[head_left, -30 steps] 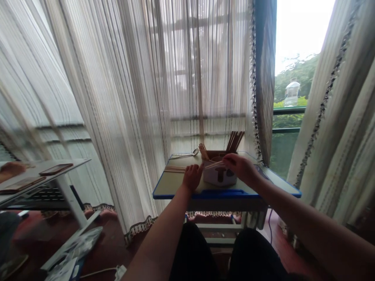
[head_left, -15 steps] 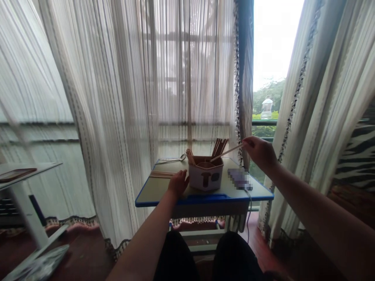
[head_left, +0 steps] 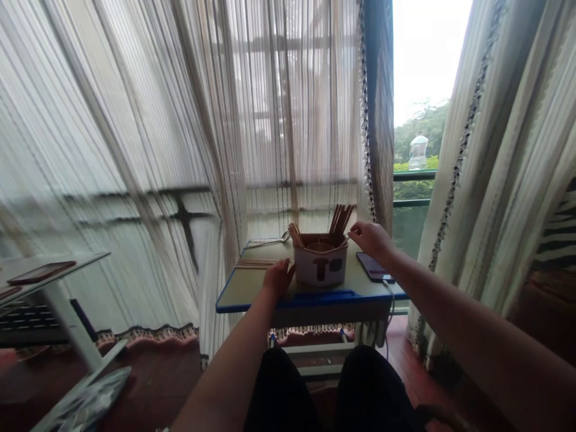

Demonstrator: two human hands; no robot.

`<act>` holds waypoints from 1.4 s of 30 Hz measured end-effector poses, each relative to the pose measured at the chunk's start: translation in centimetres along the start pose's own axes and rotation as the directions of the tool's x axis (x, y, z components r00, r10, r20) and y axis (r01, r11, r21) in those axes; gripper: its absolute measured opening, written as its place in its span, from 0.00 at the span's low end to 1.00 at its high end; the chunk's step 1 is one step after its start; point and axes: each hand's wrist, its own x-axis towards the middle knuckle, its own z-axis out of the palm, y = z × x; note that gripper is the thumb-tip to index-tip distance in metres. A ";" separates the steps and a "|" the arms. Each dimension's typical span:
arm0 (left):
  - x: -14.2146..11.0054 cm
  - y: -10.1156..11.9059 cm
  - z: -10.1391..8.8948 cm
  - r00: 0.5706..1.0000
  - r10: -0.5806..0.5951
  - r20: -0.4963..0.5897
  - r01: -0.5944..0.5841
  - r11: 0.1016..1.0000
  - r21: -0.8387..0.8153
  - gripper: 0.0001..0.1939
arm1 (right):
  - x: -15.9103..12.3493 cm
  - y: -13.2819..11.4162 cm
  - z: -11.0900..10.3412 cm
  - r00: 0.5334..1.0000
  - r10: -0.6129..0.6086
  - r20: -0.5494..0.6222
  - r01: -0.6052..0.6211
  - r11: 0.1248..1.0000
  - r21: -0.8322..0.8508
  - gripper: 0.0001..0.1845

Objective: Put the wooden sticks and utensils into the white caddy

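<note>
A pale utensil box (head_left: 320, 273) with dark printed shapes and a brown inside stands on a small blue-edged table (head_left: 252, 291). Dark chopsticks (head_left: 340, 219) rise from its back right, and lighter sticks (head_left: 294, 235) lean at its left. At the box's right rim my right hand (head_left: 369, 237) pinches the end of a light chopstick (head_left: 349, 233), most of which is hidden. My left hand (head_left: 278, 279) rests on the tabletop beside the box's left side, fingers apart from the thumb. Several pale chopsticks (head_left: 254, 263) lie flat just left of it, their right ends partly covered by the hand.
A slotted metal spoon (head_left: 272, 240) lies along the table's back edge. Right of the box is a phone (head_left: 373, 267) with a cable (head_left: 390, 294) hanging over the front edge. Sheer curtains (head_left: 270, 150) hang close behind. Another table (head_left: 87, 262) holding a tablet-like object (head_left: 42, 273) stands left.
My right hand has moved down and left to the box's rim, and the light chopstick has sunk lower into the box. My left hand stays by the box. The view has shifted slightly.
</note>
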 end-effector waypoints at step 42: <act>0.4 -2.2 1.6 0.963 -0.257 0.081 0.241 0.956 0.170 0.17 | -11.8 -6.9 15.7 0.979 -0.198 0.053 0.172 0.934 0.311 0.13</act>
